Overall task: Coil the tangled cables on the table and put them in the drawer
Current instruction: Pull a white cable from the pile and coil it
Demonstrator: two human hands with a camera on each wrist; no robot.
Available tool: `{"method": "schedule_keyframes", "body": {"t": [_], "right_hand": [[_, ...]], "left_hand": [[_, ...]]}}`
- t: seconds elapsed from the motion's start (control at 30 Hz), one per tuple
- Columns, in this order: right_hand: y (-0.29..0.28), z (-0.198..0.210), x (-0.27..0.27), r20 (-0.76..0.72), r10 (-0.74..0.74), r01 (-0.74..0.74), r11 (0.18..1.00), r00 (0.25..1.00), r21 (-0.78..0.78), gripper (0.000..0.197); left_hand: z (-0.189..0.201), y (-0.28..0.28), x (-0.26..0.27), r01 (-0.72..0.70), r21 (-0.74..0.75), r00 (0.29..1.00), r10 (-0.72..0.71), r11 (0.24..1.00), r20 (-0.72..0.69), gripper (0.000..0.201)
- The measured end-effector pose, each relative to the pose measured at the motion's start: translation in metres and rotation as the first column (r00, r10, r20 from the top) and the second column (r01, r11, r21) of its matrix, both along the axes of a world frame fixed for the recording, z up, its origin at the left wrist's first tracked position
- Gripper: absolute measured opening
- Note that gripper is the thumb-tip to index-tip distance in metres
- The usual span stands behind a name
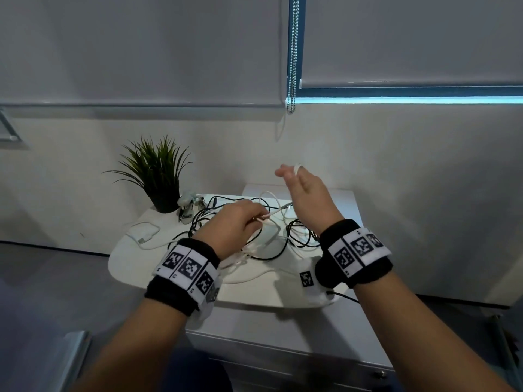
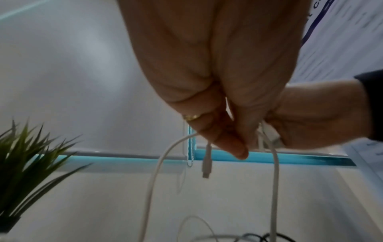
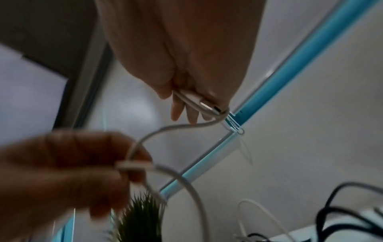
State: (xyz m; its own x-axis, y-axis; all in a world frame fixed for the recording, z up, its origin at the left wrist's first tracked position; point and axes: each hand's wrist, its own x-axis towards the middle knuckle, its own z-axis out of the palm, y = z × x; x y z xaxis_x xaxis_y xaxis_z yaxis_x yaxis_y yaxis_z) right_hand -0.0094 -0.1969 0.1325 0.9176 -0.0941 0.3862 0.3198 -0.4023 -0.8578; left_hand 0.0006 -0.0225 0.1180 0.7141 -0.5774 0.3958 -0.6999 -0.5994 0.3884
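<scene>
From the head view, the left hand [image 1: 235, 224] hovers over the middle of the white desk [image 1: 254, 292], its fingers curled and pinching a white cable [image 1: 273, 213] that runs up and to the right. The right hand [image 1: 308, 193] is raised above the desk's far right part, palm turned inward, with turns of the same white cable showing at its fingertips. Under both hands a tangle of black cables [image 1: 297, 239] and more white loops lies across the middle of the desk. A white power adapter [image 1: 145, 233] sits toward the left edge, and a potted plant [image 1: 158, 176] stands at the far left corner. Below the desk's near edge is a white drawer unit [image 1: 283, 355]; whether a drawer is open cannot be told.

In the left wrist view, the left hand [image 2: 217, 81] has its fingers [image 2: 228, 144] closed round the white cable [image 2: 157, 172]; a short end with a plug [image 2: 207, 163] hangs down from them, and a ring [image 2: 192, 117] shows on one finger. The right hand [image 2: 315, 117] is just beside it.

In the right wrist view, the right hand [image 3: 186, 57] has its thumb pressing the white cable [image 3: 176, 129] and a metal-tipped plug [image 3: 205, 104] against the partly straight fingers [image 3: 178, 111]. The cable curves down to the blurred left hand [image 3: 68, 167].
</scene>
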Motion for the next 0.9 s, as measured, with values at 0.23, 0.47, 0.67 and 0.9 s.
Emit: {"method": "schedule_keyframes", "body": {"t": [0.23, 0.47, 0.67, 0.9], "right_hand": [[0.004, -0.011, -0.01, -0.168, 0.072, -0.111, 0.965, 0.983, -0.236, 0.035], [-0.007, -0.016, -0.012, -0.305, 0.017, -0.149, 0.896, 0.952, -0.418, 0.022], [-0.018, -0.007, -0.005, -0.141, -0.159, 0.145, 0.984, 0.977, -0.105, 0.034], [-0.021, 0.029, -0.005, 0.001, -0.01, 0.008, 0.904, 1.0, 0.428, 0.031]], "left_hand": [[0.028, 0.004, 0.016, -0.127, -0.427, 0.991, 0.095, 0.895, -0.097, 0.017], [0.037, 0.017, 0.034, -0.231, -0.661, 0.967, 0.091, 0.714, -0.24, 0.02], [0.028, 0.037, 0.038, -0.3, -0.484, 0.943, 0.179, 0.822, -0.279, 0.023], [0.002, 0.036, 0.034, -0.272, 0.019, 0.922, 0.267, 0.962, -0.28, 0.027]]}}
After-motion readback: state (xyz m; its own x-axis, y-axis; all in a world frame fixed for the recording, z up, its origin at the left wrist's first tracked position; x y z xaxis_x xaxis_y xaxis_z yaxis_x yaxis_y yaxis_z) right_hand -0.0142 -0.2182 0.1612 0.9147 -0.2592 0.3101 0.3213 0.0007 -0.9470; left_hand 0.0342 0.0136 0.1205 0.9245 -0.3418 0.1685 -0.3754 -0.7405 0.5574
